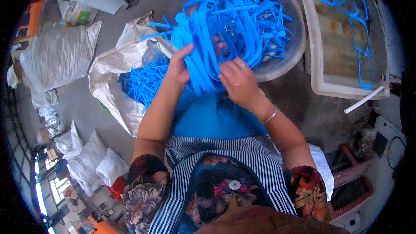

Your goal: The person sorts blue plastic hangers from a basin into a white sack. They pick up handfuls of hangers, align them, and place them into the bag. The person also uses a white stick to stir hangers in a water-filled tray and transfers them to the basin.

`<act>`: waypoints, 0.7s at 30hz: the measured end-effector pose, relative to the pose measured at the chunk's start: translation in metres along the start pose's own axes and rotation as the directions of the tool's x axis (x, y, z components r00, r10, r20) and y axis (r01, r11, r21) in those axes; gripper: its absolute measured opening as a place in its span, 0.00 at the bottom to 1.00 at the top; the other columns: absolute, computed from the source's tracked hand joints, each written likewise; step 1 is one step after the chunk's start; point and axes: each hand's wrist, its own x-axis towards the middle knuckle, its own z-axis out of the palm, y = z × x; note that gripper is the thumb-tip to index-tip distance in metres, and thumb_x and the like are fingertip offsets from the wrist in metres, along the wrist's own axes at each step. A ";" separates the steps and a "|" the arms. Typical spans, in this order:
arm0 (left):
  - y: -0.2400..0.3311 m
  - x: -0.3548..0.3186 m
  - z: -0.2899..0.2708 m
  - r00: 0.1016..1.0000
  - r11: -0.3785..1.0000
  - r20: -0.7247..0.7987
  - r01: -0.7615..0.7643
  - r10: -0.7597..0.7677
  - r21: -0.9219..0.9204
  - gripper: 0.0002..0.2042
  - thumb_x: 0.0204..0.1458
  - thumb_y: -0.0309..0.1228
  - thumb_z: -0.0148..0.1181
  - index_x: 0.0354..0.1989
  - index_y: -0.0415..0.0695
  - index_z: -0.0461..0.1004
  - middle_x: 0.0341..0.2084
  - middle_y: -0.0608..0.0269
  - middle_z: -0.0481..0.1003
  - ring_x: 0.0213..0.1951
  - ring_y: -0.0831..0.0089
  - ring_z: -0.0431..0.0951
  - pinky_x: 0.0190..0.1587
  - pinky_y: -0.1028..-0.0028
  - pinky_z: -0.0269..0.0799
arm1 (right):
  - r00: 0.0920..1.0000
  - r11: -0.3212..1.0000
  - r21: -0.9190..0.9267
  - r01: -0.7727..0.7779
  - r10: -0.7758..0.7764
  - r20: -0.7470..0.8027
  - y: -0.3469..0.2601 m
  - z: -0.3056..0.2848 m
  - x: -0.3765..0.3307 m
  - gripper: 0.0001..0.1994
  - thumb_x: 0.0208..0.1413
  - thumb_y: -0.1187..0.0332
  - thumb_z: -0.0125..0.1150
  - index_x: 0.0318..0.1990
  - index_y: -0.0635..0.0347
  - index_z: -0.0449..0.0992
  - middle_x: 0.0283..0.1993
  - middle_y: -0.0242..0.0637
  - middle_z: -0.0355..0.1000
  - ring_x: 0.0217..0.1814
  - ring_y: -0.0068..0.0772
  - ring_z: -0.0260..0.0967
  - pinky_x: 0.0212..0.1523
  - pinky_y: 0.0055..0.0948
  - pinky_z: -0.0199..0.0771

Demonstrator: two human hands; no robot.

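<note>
Sacks (60,56), white and bulky, lie well left of the round tub (299,39); grey floor (116,27) shows between. Nearer the tub, on its left, a slack-mouthed sack (110,69) holds short blue pieces (145,80); its crumpled edge runs close to your left forearm (156,117), so little room there. Your left hand (180,65) is half curled around the blue plastic bundle (199,56), thumb in front, fingers showing behind. Bundle is at the tub's near-left side; can't tell if it touches the rim. Your right hand (240,82) is mostly closed, fingertips gathered at the bundle's right side, near the tub's rim; looks like a pinch, exact grip hidden. Step in hand: probably picking at strips while the other hand holds. Next move likely calls for a steady left hold; blue strands (279,30) inside the tub could snag. Right of the tub, narrow floor gap, then a pale trough (318,76) with blue loops (366,53); a white pipe (366,99) juts past its near edge. More room on the tub's near-right side.
</note>
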 end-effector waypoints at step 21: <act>0.042 -0.199 -0.009 0.830 0.837 0.229 -0.539 0.508 0.096 0.33 0.39 0.34 0.62 0.55 0.34 0.59 0.47 0.41 0.68 0.53 0.48 0.67 0.58 0.54 0.59 | 0.943 0.955 -0.048 0.294 -0.282 0.177 -0.187 0.046 0.065 0.23 0.55 0.49 0.44 0.34 0.61 0.75 0.35 0.43 0.72 0.37 0.48 0.67 0.36 0.47 0.63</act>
